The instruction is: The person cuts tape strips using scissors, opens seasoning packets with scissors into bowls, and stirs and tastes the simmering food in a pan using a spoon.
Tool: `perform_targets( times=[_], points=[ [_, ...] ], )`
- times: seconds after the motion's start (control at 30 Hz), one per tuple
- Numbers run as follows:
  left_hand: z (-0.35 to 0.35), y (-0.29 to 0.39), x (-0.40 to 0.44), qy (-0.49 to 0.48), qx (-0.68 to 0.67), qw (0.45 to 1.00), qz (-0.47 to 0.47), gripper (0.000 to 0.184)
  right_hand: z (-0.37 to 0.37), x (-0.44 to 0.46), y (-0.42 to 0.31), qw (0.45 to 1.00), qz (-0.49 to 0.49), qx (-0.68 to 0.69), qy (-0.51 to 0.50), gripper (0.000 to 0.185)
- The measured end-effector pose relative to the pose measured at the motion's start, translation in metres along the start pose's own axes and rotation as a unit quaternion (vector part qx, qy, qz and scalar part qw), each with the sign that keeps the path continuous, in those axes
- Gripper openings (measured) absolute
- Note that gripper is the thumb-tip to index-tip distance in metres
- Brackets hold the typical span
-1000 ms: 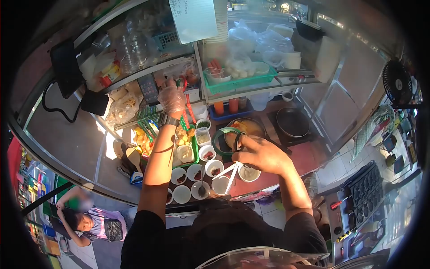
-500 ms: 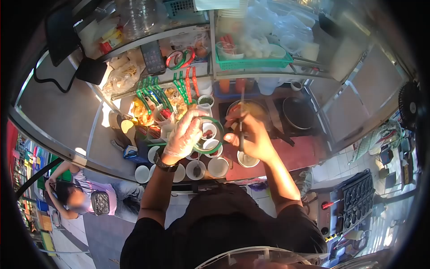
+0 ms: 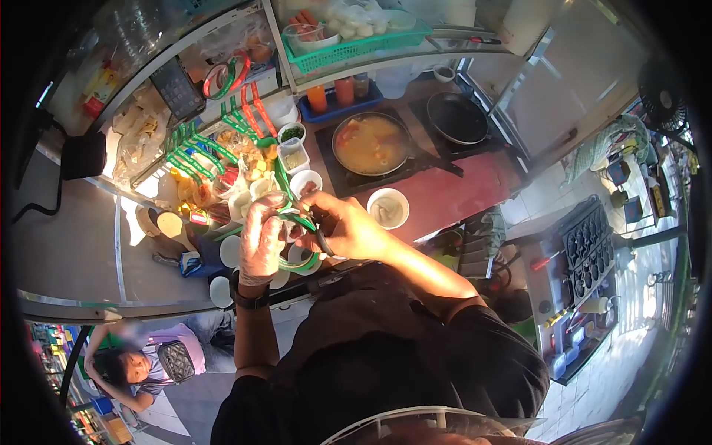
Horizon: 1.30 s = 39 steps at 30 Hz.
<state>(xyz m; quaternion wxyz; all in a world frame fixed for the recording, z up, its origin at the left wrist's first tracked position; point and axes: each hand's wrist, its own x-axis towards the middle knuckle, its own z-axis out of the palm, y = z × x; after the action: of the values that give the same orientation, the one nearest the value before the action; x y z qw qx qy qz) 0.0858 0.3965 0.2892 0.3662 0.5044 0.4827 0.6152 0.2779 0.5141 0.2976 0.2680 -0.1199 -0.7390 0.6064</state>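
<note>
My left hand [image 3: 263, 241], in a clear plastic glove with a dark watch at the wrist, is closed on a looped green strap [image 3: 298, 221] over the white cups. Bare, my right hand [image 3: 343, 226] pinches the same strap from the other side, and a black item shows between its fingers, possibly scissors. Just right of that hand is a white cup of pale paste [image 3: 388, 208]. Another white cup [image 3: 305, 183] stands above my fingers. Red and green straps [image 3: 256, 111] hang from the shelf edge beyond.
A pan of orange-yellow food [image 3: 371, 144] and an empty dark pan [image 3: 457, 118] sit on burners. A red board [image 3: 452, 194] lies in front. Green basket [image 3: 356, 46], phone [image 3: 176, 87] and blue tray [image 3: 337, 104] are behind. A person [image 3: 141, 367] is at lower left.
My left hand came back from the shelf with the green strap. My right hand moved left to meet it and now holds the strap too. The view has shifted.
</note>
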Motion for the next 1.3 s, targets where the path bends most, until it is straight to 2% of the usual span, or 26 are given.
perform_targets(
  times=[0.03, 0.2, 0.3, 0.4, 0.43, 0.57, 0.6, 0.67, 0.73, 0.8, 0.9, 0.93, 1.0, 1.03, 1.13, 1.2, 1.3],
  points=[
    [0.007, -0.002, 0.0, 0.085, 0.038, 0.996, -0.011, 0.037, 0.003, -0.002, -0.001, 1.0, 0.004, 0.0, 0.002, 0.046],
    [0.001, -0.006, 0.0, 0.089, 0.051, 0.995, -0.006, 0.034, 0.019, -0.007, -0.001, 0.994, -0.059, -0.035, 0.083, 0.044],
    [0.0, -0.011, -0.002, 0.08, -0.024, 0.996, -0.033, 0.035, 0.024, -0.009, 0.002, 0.987, -0.082, -0.072, 0.117, 0.041],
    [0.011, -0.008, -0.003, 0.111, -0.088, 0.989, -0.033, 0.037, 0.026, -0.009, 0.0, 0.983, -0.097, -0.081, 0.131, 0.035],
    [0.009, -0.01, -0.005, 0.1, -0.09, 0.99, -0.033, 0.036, 0.027, -0.014, -0.005, 0.991, 0.002, -0.052, 0.124, 0.031],
    [0.008, -0.015, -0.008, 0.087, -0.112, 0.989, -0.033, 0.034, 0.03, -0.013, -0.015, 0.993, 0.004, -0.029, 0.114, 0.02],
    [0.007, -0.016, -0.007, 0.089, -0.123, 0.988, -0.028, 0.034, 0.031, -0.014, -0.016, 0.994, 0.03, -0.014, 0.101, 0.021],
    [0.0, -0.016, -0.008, 0.078, -0.088, 0.993, -0.021, 0.037, 0.036, -0.013, -0.013, 0.994, -0.021, -0.049, 0.094, 0.024],
    [-0.006, -0.012, -0.011, 0.053, -0.142, 0.988, -0.033, 0.041, 0.031, -0.01, -0.012, 0.998, 0.019, -0.018, 0.065, 0.026],
    [-0.011, -0.011, -0.012, 0.074, -0.153, 0.985, -0.009, 0.048, 0.021, -0.004, -0.02, 0.995, -0.011, -0.081, 0.054, 0.032],
    [-0.023, -0.004, -0.017, 0.092, -0.112, 0.989, -0.025, 0.048, 0.026, 0.011, 0.001, 0.983, -0.087, 0.093, 0.132, 0.034],
    [-0.026, -0.004, -0.019, 0.072, -0.13, 0.989, -0.024, 0.046, 0.024, 0.013, 0.005, 0.984, -0.086, 0.093, 0.128, 0.034],
    [-0.03, -0.003, -0.022, 0.055, -0.148, 0.987, -0.021, 0.045, 0.024, 0.022, -0.012, 0.991, -0.12, -0.038, 0.05, 0.031],
    [-0.032, -0.001, -0.024, 0.056, -0.151, 0.986, -0.035, 0.044, 0.03, 0.028, -0.018, 0.987, -0.139, -0.061, 0.057, 0.027],
    [-0.041, -0.002, -0.028, 0.05, -0.157, 0.986, -0.033, 0.043, 0.03, 0.035, -0.018, 0.991, -0.109, -0.08, -0.014, 0.026],
    [-0.047, -0.004, -0.032, 0.053, -0.166, 0.984, -0.029, 0.044, 0.035, 0.039, -0.025, 0.988, -0.111, -0.108, -0.023, 0.026],
    [-0.056, 0.0, -0.036, 0.069, -0.154, 0.986, -0.009, 0.044, 0.055, 0.043, -0.034, 0.998, -0.059, -0.018, 0.034, 0.023]
  ],
)
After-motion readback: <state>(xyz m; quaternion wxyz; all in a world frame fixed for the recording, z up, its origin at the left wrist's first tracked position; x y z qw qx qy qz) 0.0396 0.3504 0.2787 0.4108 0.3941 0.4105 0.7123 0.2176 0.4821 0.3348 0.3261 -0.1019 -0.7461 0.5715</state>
